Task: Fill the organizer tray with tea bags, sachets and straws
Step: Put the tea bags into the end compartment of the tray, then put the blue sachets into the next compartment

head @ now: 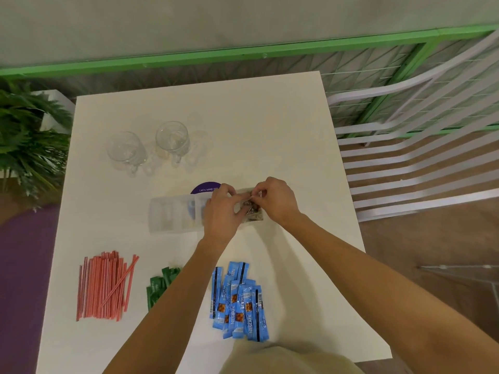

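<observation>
The organizer tray (pixel 172 214) is a clear, compartmented box lying crosswise at the centre of the tabletop (pixel 243 125). We see both hands at its right end. The left hand (pixel 221 211) and the right hand (pixel 278 201) have curled fingers and each pinches a clear tea bag packet (pixel 252 209) with brown contents. The packet is blurred, so we identify it only tentatively.

Along the near edge:
- Red straws (pixel 104 286): bundle towards the near-left corner.
- Green sachets (pixel 158 287): just right of the straws, partly hidden by the left forearm.
- Blue sachets (pixel 237 300): pile towards the near-right corner.

Two glass mugs (pixel 127 149) stand towards the far-left corner. A purple sticker (pixel 205 187) lies just beyond the tray.
</observation>
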The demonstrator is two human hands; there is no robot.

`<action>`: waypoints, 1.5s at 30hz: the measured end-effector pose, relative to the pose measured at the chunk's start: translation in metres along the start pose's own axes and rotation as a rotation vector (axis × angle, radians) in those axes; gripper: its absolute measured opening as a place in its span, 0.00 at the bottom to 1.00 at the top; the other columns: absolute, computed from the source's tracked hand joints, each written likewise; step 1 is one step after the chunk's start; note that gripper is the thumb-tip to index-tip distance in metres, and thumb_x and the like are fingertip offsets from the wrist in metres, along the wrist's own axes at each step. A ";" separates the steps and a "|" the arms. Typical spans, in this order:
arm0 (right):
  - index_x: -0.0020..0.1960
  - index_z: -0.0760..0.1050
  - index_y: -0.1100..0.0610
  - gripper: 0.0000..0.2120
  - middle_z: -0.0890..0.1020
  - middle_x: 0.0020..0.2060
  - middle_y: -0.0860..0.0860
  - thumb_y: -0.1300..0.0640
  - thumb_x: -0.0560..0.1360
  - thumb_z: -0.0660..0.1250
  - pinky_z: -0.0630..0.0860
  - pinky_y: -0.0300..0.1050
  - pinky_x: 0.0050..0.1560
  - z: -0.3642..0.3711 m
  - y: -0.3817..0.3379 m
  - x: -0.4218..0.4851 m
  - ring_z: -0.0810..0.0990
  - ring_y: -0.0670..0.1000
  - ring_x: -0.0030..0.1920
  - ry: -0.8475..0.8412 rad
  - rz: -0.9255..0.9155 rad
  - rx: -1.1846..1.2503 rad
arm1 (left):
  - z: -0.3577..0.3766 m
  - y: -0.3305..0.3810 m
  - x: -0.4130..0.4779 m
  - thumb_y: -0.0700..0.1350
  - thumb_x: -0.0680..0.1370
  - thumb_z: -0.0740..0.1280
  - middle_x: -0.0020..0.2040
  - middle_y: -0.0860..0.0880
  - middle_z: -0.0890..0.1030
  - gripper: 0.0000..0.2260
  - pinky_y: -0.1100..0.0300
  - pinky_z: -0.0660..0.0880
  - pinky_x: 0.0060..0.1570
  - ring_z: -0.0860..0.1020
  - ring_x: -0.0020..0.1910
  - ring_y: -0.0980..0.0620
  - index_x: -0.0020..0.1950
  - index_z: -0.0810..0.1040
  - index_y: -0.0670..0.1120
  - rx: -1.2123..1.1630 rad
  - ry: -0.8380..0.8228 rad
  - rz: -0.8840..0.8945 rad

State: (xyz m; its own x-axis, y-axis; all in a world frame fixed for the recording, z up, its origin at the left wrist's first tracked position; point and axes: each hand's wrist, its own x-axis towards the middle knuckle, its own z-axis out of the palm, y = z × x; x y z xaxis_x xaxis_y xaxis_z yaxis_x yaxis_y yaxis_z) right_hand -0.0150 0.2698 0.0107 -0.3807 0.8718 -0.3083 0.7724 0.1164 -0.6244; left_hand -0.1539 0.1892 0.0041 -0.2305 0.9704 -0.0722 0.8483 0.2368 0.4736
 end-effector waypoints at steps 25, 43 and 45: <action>0.38 0.79 0.51 0.09 0.82 0.32 0.53 0.59 0.76 0.68 0.77 0.44 0.39 0.006 0.068 -0.156 0.79 0.48 0.32 -0.122 0.123 0.415 | -0.005 -0.005 -0.164 0.37 0.75 0.70 0.39 0.53 0.83 0.08 0.72 0.73 0.39 0.77 0.38 0.60 0.47 0.83 0.49 -0.565 0.086 -0.323; 0.31 0.72 0.52 0.24 0.74 0.26 0.46 0.31 0.69 0.65 0.68 0.40 0.30 0.075 0.057 -0.216 0.74 0.47 0.28 -0.349 0.106 -0.193 | 0.038 0.016 -0.242 0.43 0.75 0.71 0.44 0.55 0.79 0.08 0.56 0.78 0.44 0.78 0.39 0.57 0.53 0.79 0.51 -0.404 0.036 -0.508; 0.35 0.72 0.53 0.25 0.76 0.31 0.48 0.30 0.69 0.65 0.69 0.41 0.32 0.078 0.056 -0.212 0.75 0.49 0.32 -0.368 0.077 -0.283 | 0.037 0.016 -0.238 0.43 0.75 0.71 0.48 0.54 0.78 0.11 0.56 0.77 0.45 0.77 0.43 0.56 0.56 0.78 0.50 -0.321 0.019 -0.505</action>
State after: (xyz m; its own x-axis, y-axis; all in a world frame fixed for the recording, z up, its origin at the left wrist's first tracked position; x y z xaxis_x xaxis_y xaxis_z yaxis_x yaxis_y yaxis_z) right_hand 0.0694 0.0546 -0.0146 -0.4328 0.6620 -0.6120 0.8940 0.2278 -0.3858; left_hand -0.0678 -0.0361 -0.0036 -0.5787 0.7397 -0.3434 0.4459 0.6396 0.6262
